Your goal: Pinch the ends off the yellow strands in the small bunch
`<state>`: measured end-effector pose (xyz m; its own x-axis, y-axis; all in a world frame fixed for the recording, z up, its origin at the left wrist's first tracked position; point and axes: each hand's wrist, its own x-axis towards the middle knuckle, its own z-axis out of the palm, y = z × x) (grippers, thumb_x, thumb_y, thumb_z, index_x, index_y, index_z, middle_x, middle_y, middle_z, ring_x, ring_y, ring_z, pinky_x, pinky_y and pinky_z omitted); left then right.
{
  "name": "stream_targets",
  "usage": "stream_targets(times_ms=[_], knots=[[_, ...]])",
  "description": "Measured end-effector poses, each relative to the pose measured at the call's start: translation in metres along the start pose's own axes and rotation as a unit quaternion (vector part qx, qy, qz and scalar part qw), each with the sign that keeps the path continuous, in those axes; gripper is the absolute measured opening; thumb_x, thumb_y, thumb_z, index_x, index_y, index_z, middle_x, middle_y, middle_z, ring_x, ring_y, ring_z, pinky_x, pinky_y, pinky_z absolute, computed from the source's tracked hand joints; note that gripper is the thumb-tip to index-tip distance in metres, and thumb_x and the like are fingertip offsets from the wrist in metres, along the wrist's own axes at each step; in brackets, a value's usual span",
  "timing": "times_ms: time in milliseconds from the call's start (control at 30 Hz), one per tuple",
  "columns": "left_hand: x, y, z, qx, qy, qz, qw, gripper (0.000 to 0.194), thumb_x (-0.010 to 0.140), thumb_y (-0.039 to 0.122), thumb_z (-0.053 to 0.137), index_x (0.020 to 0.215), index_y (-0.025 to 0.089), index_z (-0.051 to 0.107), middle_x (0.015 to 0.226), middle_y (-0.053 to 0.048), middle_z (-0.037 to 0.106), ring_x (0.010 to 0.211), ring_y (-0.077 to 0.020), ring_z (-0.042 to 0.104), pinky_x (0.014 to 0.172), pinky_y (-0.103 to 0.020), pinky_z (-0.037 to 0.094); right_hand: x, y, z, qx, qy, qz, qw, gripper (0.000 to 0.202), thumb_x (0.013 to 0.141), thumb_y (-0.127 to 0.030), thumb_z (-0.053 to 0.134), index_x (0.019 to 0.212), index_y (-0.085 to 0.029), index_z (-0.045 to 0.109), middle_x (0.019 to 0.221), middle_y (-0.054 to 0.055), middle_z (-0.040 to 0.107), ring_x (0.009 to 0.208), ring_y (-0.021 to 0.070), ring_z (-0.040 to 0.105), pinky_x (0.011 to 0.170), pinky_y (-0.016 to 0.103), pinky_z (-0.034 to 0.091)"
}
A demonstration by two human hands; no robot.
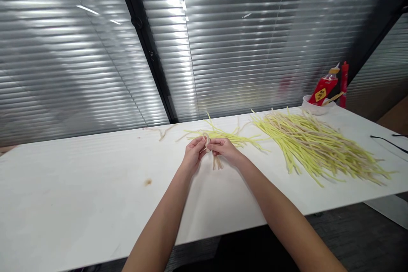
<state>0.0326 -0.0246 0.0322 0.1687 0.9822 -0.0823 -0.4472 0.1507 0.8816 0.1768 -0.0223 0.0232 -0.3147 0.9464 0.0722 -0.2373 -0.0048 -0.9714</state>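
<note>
Over the white table, my left hand and my right hand meet, fingertips pinched on beige fuzzy stems that look like pipe cleaners. The stems bend into a small loop above the fingers. Several loose ends of the same beige hang below my right hand. How the stems join between the fingers is hidden. Just behind my hands lies a small scatter of yellow fuzzy stems. To the right spreads a large pile of yellow and beige fuzzy stems.
A white bowl at the back right holds a red bottle; a red tube stands beside it. Two beige stems lie at the back left. Dark glasses rest near the right edge. Blinds rise behind the table.
</note>
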Motion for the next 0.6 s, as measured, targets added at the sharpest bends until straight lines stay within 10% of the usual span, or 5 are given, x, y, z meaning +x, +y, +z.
stream_targets(times_ms=[600], knots=[[0.0008,-0.001,-0.0007,-0.012,-0.02,-0.001,1.0,0.031,0.067,0.03,0.075,0.091,0.016,0.062,0.095,-0.005,0.068,0.075,-0.0094,0.061,0.069,-0.02,0.048,0.0016,0.0039,-0.0029,-0.013,-0.026,0.007,1.0,0.033,0.069,-0.049,0.069,0.068,-0.016,0.065,0.06,-0.003,0.053,0.054,0.0072,0.046,0.054,0.02,0.037]])
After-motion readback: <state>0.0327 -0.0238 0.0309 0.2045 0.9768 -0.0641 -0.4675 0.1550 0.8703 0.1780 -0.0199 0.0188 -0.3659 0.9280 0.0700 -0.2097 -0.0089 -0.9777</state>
